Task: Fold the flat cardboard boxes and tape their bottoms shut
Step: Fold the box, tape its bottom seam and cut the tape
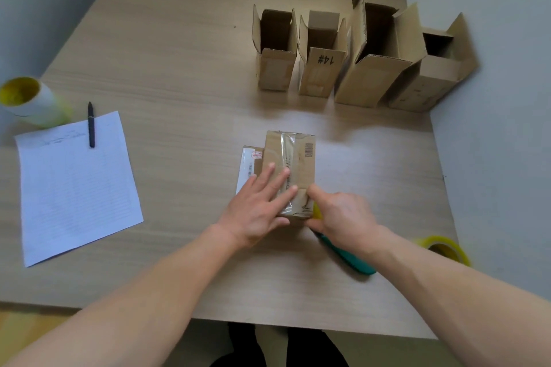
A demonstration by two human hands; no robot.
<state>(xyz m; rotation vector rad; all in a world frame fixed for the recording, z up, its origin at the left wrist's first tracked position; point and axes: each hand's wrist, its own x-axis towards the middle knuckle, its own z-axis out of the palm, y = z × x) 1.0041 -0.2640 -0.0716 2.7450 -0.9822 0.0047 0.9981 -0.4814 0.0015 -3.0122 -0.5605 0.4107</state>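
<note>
Pressed flat on the box [299, 158], straight and slightly spread: left fingers [278, 180], tips on the clear tape [287, 149] running along the upward face, nothing gripped. Behind them, the left hand [256, 207], palm down over the near left edge of the cardboard.

Curled round a teal-handled tool [348, 259]: the right hand [343, 216], most fingers hidden beneath it, one fingertip [311, 189] touching the box at its near right edge. Between hand and cardboard, a yellow part of the tool, just visible. Handle end pointing back toward the person, below the wrist.

Box on the table [179, 68], centre front, taped face up, barcode [309, 150] right of the tape, a white-labelled flap [248, 165] jutting from under its left side.

Well apart, far right: four boxes [320, 68] upright in a row, tops open, flaps raised, one marked "14#".

To the left: paper [77, 188] with a black pen [91, 125] across its far edge; just beyond, at the table edge, a yellow-cored roll [29, 101].

To the right, beside the right forearm: a yellow tape roll [444, 247] at the table edge.
</note>
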